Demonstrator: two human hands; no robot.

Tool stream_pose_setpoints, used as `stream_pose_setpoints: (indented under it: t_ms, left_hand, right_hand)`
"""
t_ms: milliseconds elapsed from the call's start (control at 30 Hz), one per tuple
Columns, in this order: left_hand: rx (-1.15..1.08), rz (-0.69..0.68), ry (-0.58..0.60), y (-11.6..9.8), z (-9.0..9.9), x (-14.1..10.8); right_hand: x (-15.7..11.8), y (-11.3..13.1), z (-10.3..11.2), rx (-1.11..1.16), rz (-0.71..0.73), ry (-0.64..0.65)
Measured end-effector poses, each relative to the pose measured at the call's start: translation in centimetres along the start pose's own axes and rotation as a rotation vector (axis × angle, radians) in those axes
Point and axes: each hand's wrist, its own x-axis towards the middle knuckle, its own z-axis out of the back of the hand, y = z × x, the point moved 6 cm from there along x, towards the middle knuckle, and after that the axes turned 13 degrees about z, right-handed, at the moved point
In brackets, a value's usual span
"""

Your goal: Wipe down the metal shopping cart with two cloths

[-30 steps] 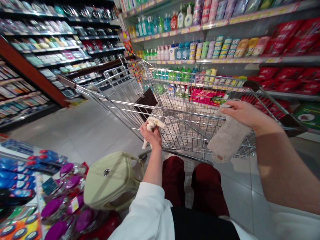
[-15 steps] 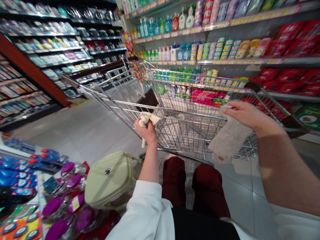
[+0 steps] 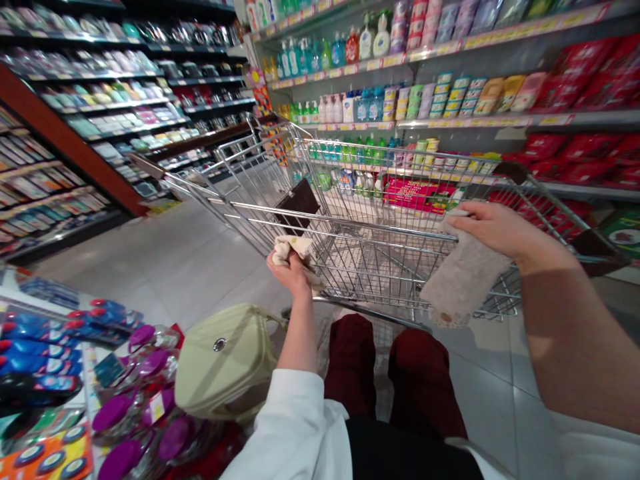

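My left hand (image 3: 295, 272) is closed around a bunched cream cloth (image 3: 289, 247), close against the near side of a metal shopping cart (image 3: 370, 267). My right hand (image 3: 487, 227) pinches the top of a grey cloth (image 3: 463, 277), which hangs down over the cart's side wires. A small brown mark shows near the lower edge of the grey cloth. The wire basket of the cart stretches away in front of both hands, with a dark brown panel (image 3: 299, 205) on its left part.
A pale green bin (image 3: 223, 360) stands at my lower left, beside purple-lidded jars (image 3: 120, 460) and blue bottles (image 3: 37, 360). Beyond the cart, shelves (image 3: 370, 123) hold pump bottles, tubs and red packs (image 3: 570, 73). More stocked shelves (image 3: 115, 100) run along the left.
My left hand has dropped slightly, and its cloth is bunched differently, with the dangling end no longer showing below the hand. My right hand keeps its grip on the grey cloth.
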Motion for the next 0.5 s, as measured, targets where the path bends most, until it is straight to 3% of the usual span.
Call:
stream_pose_setpoints:
  t_ms: [100,167,400,500]
  left_hand:
    - [-0.010,-0.065,-0.068,-2.8,-0.7,2.3]
    - [0.030,-0.094,-0.070,-3.2,-0.9,2.2]
    - [0.199,-0.036,0.118,2.6,-0.4,-2.8]
    - [0.188,-0.027,0.091,3.1,0.6,-2.3]
  right_hand:
    - [-0.1,0.0,0.0,0.002,0.001,-0.006]
    - [-0.1,0.0,0.0,-0.008,0.010,-0.020]
    - [0.2,-0.7,-0.3,0.013,-0.039,-0.004]
    - [0.4,-1.4,-0.3,-0.023,-0.041,-0.005]
